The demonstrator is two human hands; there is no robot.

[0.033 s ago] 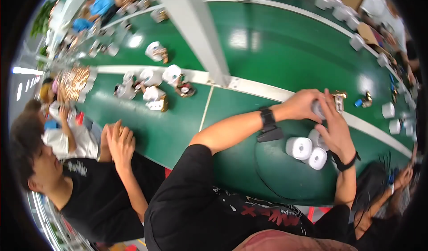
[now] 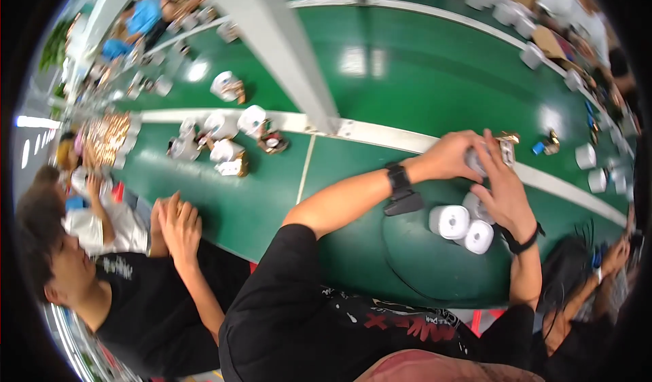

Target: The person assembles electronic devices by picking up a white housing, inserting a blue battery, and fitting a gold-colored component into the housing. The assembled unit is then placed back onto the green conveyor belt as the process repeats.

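A greyish, round, cup-like piece point(image 2: 475, 162) is between my two hands, above the green table and partly hidden by fingers. My left hand point(image 2: 449, 155) reaches in from the left and curls its fingers round it. From the other side, my right hand point(image 2: 508, 195) presses on it with long fingers and a bent thumb. Just past the right fingertips lies a gold-coloured and white part point(image 2: 507, 150). Below the hands, near my right wrist, a white rounded housing point(image 2: 450, 222), a second white housing point(image 2: 479, 237) and a greyish one point(image 2: 479, 207) stand close together.
A thin black cable point(image 2: 392, 263) curves across the green table point(image 2: 339, 198). A white metal post point(image 2: 278, 42) rises from the white divider rail point(image 2: 380, 135). White housings with gold parts point(image 2: 227, 156) lie left. A co-worker's clasped hands point(image 2: 178, 229) are nearby.
The whole view has shifted slightly, so the scene sits a little further left. Both hands keep nearly the same hold on the grey piece.
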